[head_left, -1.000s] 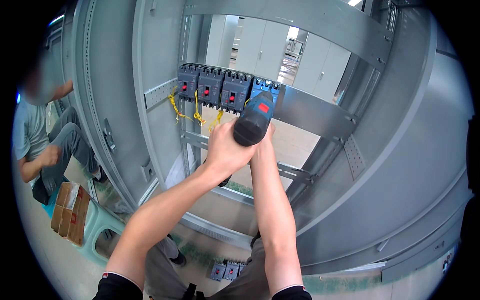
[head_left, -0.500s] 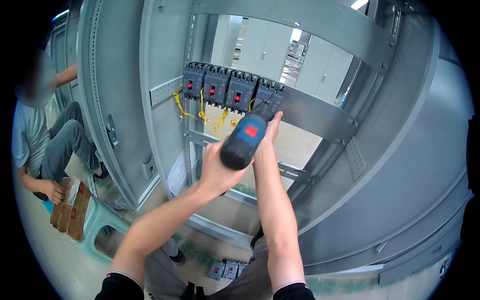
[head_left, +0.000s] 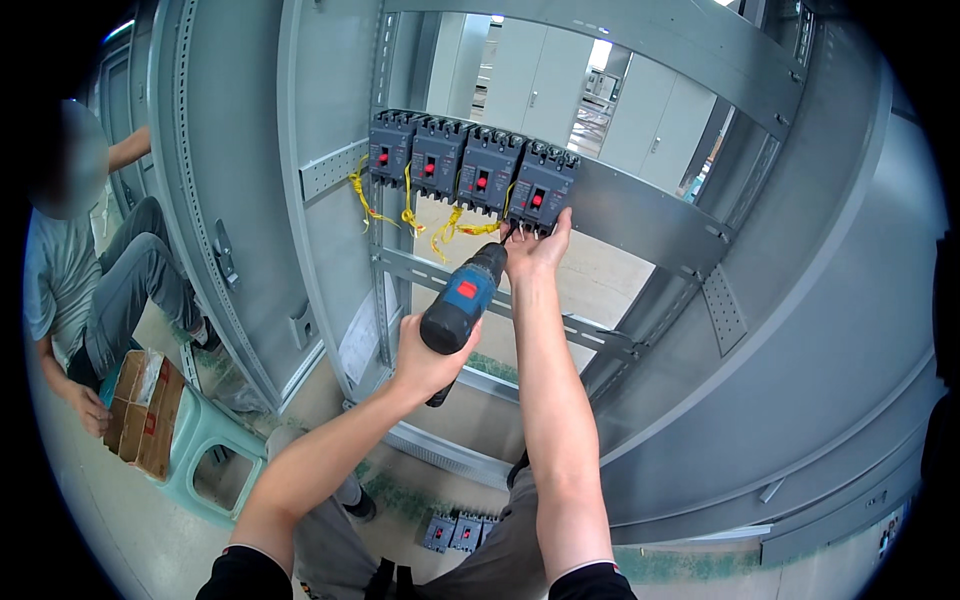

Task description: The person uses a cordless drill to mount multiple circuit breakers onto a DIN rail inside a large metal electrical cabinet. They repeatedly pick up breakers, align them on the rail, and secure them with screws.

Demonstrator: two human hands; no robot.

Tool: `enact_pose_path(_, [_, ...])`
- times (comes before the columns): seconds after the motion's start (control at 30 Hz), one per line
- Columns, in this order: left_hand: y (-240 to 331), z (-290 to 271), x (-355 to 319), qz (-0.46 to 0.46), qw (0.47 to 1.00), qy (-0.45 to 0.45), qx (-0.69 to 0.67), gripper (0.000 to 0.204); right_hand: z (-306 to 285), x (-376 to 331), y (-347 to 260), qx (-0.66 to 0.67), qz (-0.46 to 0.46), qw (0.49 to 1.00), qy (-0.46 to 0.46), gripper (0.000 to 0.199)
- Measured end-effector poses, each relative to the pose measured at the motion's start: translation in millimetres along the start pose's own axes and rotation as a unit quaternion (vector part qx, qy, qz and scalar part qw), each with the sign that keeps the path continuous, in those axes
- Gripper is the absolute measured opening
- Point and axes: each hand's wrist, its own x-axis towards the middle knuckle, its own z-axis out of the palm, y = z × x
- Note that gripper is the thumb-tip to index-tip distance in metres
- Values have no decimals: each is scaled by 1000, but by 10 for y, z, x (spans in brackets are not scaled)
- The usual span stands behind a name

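Note:
My left hand is closed round the handle of a blue and black cordless drill with a red patch. The drill points up and away, its tip at the lower left of the rightmost circuit breaker. My right hand cups that breaker's lower end from below, thumb up along its right side; some fingertips are hidden. Three more dark grey breakers with red toggles, one of them a middle breaker, stand in a row to its left on the cabinet's crossbar. Yellow wires hang beneath the row.
A grey metal cabinet frame surrounds the work. Several more breakers lie on the floor between my legs. At the left, a seated person has one hand at an open cardboard box on a green plastic stool.
The drill has come down and left, from the rightmost breaker's front to its lower edge. My right hand has moved down to the breaker's underside. The seated person's hand has shifted lower.

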Motion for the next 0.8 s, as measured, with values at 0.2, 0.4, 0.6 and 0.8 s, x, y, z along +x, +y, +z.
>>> enact_pose_path(0.2, [-93, 84, 17, 18, 1000, 11, 2, 18, 13, -30, -1, -15, -3, 1000, -18, 62])
enact_pose_path(0.4, [-147, 104, 22, 37, 999, 12, 8, 18, -1, 30, 10, -15, -6, 1000, -12, 60])
enact_pose_path(0.6, [-93, 97, 27, 9, 1000, 0, 1, 17, -29, 63, 30, -25, -18, 999, -9, 56])
enact_pose_path(0.8, [-85, 90, 63, 29, 999, 15, -18, 19, -19, 40, 54, -45, -25, 999, -16, 57])
